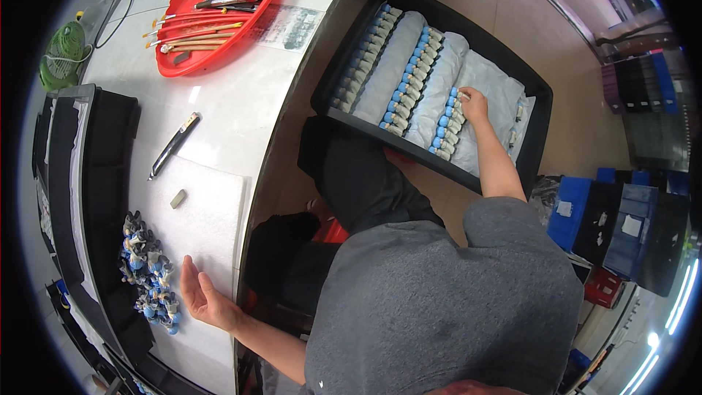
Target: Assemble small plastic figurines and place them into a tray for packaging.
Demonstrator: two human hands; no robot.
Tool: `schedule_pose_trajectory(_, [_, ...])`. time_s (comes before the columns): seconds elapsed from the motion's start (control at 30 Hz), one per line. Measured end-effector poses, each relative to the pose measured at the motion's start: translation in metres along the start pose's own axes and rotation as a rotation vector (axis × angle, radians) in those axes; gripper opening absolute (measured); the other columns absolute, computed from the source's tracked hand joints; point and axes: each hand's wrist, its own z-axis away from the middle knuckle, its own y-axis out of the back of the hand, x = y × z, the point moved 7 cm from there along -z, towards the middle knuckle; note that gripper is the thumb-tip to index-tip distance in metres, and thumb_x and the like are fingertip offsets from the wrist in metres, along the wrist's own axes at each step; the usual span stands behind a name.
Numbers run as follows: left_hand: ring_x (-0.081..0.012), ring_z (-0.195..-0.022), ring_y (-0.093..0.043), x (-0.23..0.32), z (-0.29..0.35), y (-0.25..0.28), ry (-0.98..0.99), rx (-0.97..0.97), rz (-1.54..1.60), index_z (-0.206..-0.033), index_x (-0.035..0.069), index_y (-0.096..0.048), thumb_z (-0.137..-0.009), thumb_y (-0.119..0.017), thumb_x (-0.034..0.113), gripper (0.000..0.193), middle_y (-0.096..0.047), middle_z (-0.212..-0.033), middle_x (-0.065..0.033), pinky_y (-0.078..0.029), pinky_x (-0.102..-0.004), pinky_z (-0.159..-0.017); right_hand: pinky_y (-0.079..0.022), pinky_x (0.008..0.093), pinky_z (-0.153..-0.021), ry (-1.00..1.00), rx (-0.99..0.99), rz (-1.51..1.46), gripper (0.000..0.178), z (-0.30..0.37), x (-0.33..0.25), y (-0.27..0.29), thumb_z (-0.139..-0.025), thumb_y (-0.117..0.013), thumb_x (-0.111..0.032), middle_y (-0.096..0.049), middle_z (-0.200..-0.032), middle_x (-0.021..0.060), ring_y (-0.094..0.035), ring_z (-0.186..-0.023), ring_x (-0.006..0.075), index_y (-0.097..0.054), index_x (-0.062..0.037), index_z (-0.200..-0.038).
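surface: white curved worktop (pixel 241 95), glossy, edge bends away to the right; white foam sheet (pixel 212 212) lies on it at the near end
room: tan floor beyond the counter, stacked blue and black crates (pixel 629 227) at right, strip lights low right
black tray: black tray (pixel 537 146) rests on the person's lap, right of the counter, tilted; lined with white padding
tubes in tray: blue-capped tubes (pixel 409 80) in three full rows plus a few at the far right; rows run from upper right to lower left, each tube lying crosswise to its row
right hand: right hand (pixel 474 104) reaches into the tray, fingertips pinched on a tube at the top of the third row
loose pile: pile of blue-capped tubes (pixel 150 271) on the worktop's left side, jumbled, pointing every way
left hand: left hand (pixel 203 296) rests on the foam sheet just right of the pile, palm up, fingers spread, holding nothing
other: red round tray (pixel 183 58) with brushes at far end; black pen-like tool (pixel 173 145) lying diagonal; small grey eraser block (pixel 178 198); green fan (pixel 64 55) at left
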Motion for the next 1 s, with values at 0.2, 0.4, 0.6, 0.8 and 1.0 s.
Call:
schedule_pose_trajectory(0.2, [-0.0261,-0.111,-0.049,0.001,0.002,-0.003,-0.003,-0.003,0.004,-0.111,-0.005,-0.052,-0.081,-0.050,-0.005,0.030,-0.054,-0.113,-0.0188,-0.032,-0.0362,-0.099,-0.047,0.0342,-0.076,0.013,-0.029,-0.036,0.021,-0.006,0.006,0.002,-0.072,-0.057,-0.004,-0.064,-0.087,0.0144,-0.060,-0.086,0.0286,-0.066,-0.0104,-0.090])
schedule_pose_trajectory(0.4, [-0.0231,-0.106,-0.051,0.005,0.002,-0.005,0.016,0.031,-0.051,-0.108,-0.005,-0.054,-0.080,-0.051,-0.005,0.028,-0.056,-0.110,-0.0166,-0.034,-0.0332,-0.097,-0.047,0.0322,-0.078,0.165,0.037,-0.103,0.029,-0.006,-0.064,0.009,-0.072,-0.057,-0.002,-0.063,-0.094,0.0128,-0.061,-0.088,0.0243,-0.062,-0.0078,-0.099])
schedule_pose_trajectory(0.6, [-0.0199,-0.103,-0.052,0.001,0.000,-0.005,0.036,0.033,-0.110,-0.106,-0.005,-0.056,-0.079,-0.053,-0.006,0.028,-0.057,-0.108,-0.0138,-0.037,-0.0296,-0.092,-0.046,0.0208,-0.067,0.404,-0.347,-0.985,0.023,0.080,-0.285,0.031,-0.082,-0.057,-0.004,-0.062,-0.093,0.0062,-0.059,-0.080,0.0104,-0.057,-0.0020,-0.105])
schedule_pose_trajectory(0.8, [-0.0188,-0.098,-0.054,0.005,-0.002,-0.001,-0.049,0.024,-0.101,-0.099,-0.002,-0.058,-0.077,-0.054,-0.006,0.023,-0.058,-0.103,-0.0114,-0.041,-0.0286,-0.087,-0.043,0.0181,-0.061,0.674,-0.843,-1.180,0.020,0.229,-0.448,0.027,-0.080,-0.059,-0.004,-0.059,-0.079,0.0008,-0.054,-0.069,0.0059,-0.059,-0.0012,-0.100])
schedule_pose_trajectory(1.0, [-0.0257,-0.090,-0.057,0.025,-0.002,-0.014,-0.200,0.007,-0.300,-0.090,0.000,-0.059,-0.071,-0.057,-0.005,0.019,-0.060,-0.092,-0.0133,-0.045,-0.0312,-0.080,-0.042,0.0202,-0.054,1.127,-1.032,-1.013,0.018,0.341,-0.507,-0.001,-0.078,-0.059,-0.006,-0.063,-0.077,0.0051,-0.057,-0.065,0.0090,-0.061,-0.0035,-0.096])
